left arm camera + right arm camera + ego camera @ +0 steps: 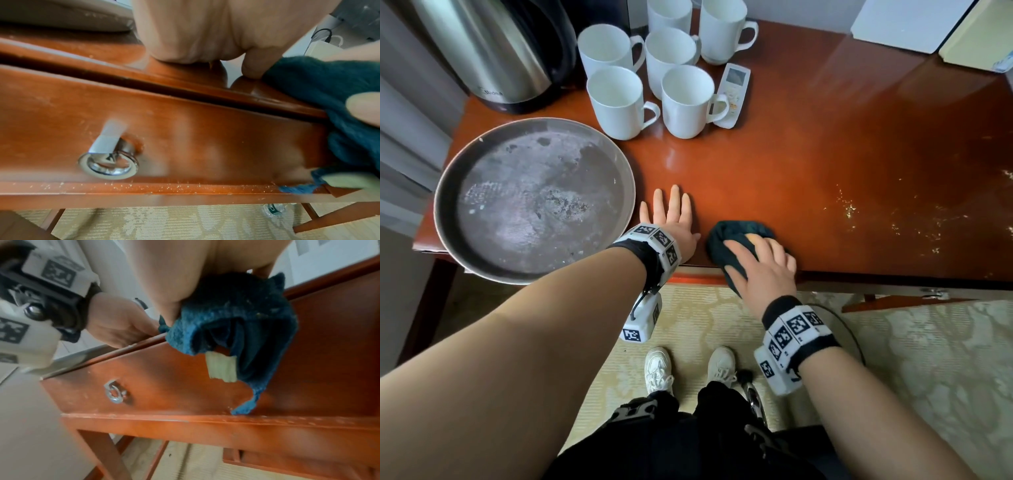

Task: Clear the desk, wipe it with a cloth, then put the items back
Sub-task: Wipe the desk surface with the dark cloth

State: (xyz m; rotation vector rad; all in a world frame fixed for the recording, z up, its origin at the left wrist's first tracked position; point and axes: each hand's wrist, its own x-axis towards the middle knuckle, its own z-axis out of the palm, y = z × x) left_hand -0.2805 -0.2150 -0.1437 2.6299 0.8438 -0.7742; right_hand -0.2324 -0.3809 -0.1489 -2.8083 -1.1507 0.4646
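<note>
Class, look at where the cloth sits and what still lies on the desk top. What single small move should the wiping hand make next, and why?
Probably sweep the cloth rightward along the desk. The right hand presses it at the front edge, pale crumbs speckle the surface to its right, and the left hand lies flat, bracing.

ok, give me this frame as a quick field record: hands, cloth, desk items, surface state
left hand: left hand flat on the red-brown wooden desk, fingers straight
right hand: right hand pressing the dark teal cloth at the desk's front edge
cloth: bunched, part hangs over the drawer front
items on desk: round grey metal tray, six white ceramic mugs, steel electric kettle, white remote control
surface: pale specks on the right side
</note>
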